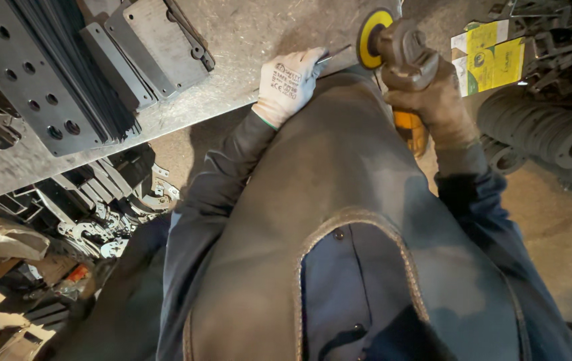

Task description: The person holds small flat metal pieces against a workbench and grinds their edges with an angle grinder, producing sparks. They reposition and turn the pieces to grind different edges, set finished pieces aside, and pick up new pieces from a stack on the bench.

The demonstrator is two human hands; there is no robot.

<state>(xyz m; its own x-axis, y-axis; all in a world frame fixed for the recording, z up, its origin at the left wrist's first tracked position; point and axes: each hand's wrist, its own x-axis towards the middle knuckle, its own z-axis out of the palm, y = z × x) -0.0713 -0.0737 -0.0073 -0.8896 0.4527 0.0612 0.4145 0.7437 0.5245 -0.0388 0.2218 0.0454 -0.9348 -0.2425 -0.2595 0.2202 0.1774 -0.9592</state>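
Gripping angle grinder (403, 53) in closed right hand (436, 100), yellow disc (371, 37) facing left, at upper centre; pinning thin metal strip (334, 56), running left-right, under closed left hand (289, 83).

The person's own apron (339, 200) blocks the near edge of the bench (246, 40) and everything below it. The left hand (288, 83), in a white glove, covers most of a thin metal piece (334, 55); only its tip shows. The right hand (436, 100), in a brown glove, hides the grinder (399, 50) body, and the top edge cuts off part of its yellow disc (371, 37). The drilled plates (38, 73) run off the left and top edges. Parts under the bench lie in shadow, too dark to tell apart
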